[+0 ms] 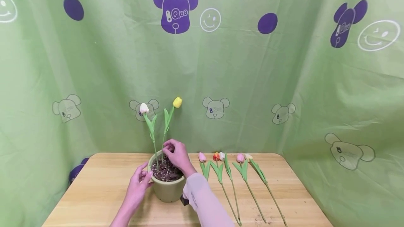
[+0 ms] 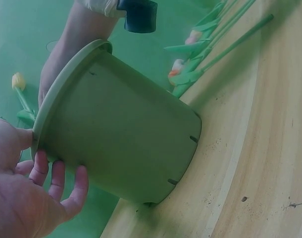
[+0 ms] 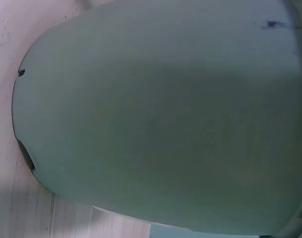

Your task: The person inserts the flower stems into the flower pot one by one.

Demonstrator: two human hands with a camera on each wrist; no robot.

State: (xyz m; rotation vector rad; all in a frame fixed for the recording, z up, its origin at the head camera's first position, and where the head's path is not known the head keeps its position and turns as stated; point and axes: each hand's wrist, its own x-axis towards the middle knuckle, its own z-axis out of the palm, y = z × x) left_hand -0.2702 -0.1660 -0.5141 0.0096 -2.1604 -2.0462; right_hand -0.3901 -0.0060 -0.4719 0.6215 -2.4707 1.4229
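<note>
A green flower pot [image 1: 168,190] filled with dark soil [image 1: 167,171] stands on the table. My left hand [image 1: 139,181] holds its rim from the left side; in the left wrist view the thumb lies at the rim and the fingers [image 2: 79,191] bend against the outer wall. Over the pot, my right hand [image 1: 178,153] pinches the stem of a yellow tulip [image 1: 177,102] low down, close to the soil. To its left a white tulip [image 1: 144,108] stands in the soil, leaning slightly left. The pot wall [image 3: 156,119] fills most of the right wrist view, hiding the right fingers there.
Several loose tulips lie right of the pot on the wooden table [image 1: 104,185], among them a pink tulip [image 1: 202,157], a red-orange tulip [image 1: 216,156] and another pink tulip [image 1: 240,158]. Their stems point toward the front edge. A green curtain [image 1: 240,69] surrounds the table.
</note>
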